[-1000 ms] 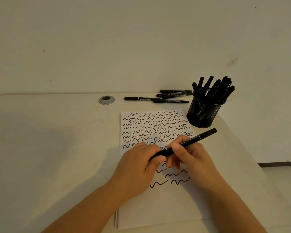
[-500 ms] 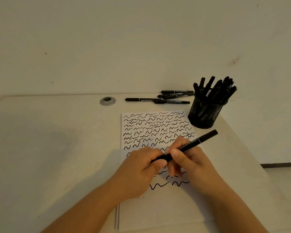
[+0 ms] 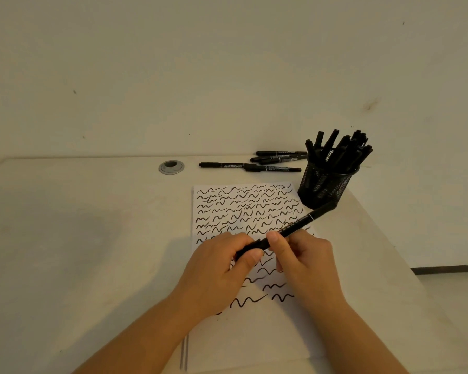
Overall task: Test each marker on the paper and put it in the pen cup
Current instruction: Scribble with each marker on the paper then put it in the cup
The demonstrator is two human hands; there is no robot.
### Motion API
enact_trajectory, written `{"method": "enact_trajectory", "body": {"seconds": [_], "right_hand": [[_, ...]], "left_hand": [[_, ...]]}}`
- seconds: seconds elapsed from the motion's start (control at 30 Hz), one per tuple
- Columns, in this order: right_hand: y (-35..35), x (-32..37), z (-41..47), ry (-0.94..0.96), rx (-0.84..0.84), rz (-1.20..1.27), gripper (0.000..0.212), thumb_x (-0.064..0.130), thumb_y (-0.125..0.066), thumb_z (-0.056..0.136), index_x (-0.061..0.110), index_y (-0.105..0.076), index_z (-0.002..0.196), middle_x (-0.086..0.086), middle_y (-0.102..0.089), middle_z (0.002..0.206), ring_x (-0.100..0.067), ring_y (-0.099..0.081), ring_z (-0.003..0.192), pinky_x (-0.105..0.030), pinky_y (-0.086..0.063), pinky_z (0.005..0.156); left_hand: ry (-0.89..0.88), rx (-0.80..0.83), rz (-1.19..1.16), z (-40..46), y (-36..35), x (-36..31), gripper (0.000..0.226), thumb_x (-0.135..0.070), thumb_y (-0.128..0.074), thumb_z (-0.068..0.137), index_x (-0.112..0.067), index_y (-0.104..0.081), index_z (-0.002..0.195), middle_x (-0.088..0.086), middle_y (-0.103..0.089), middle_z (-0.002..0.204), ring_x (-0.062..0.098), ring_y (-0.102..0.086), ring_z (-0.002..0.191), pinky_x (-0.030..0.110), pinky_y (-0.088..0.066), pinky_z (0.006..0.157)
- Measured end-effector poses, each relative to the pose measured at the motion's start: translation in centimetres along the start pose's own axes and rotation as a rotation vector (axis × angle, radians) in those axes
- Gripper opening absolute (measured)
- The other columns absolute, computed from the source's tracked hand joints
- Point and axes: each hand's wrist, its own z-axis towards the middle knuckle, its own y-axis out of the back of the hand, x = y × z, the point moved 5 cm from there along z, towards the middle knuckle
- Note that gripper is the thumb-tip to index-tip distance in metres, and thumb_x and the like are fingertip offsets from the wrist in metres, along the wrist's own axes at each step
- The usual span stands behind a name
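A black marker is held slantwise above the paper, its far end pointing toward the pen cup. My right hand grips its barrel. My left hand pinches its near end between thumb and fingers; whether that end is capped is hidden. The white paper is covered with black wavy test lines. The black mesh pen cup stands at the paper's far right corner, packed with several black markers. Several loose markers lie on the table behind the paper.
A grey cable grommet sits in the table near the back edge. The wall rises right behind the table. The table's right edge runs close past the cup, with floor beyond.
Both hands and the marker have hardly shifted; my left thumb and fingers have closed a little further along the marker's near end.
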Motion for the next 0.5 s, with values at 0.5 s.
{"method": "enact_trajectory", "body": {"seconds": [0.5], "right_hand": [[1.4,4.6,0.4,0.583,-0.114,-0.562,0.010,0.016,-0.068,0.079,0.015,-0.071,0.088,0.005,-0.065,0.070,-0.009,-0.058,0.053,-0.018,-0.044,0.043]], "left_hand": [[0.077,-0.007,-0.229,0.9,1.7,-3.0,0.030,-0.052,-0.039,0.081,-0.031,-0.056,0.066,-0.011,-0.050,0.052,0.004,-0.042,0.047,0.014,-0.035,0.049]]}}
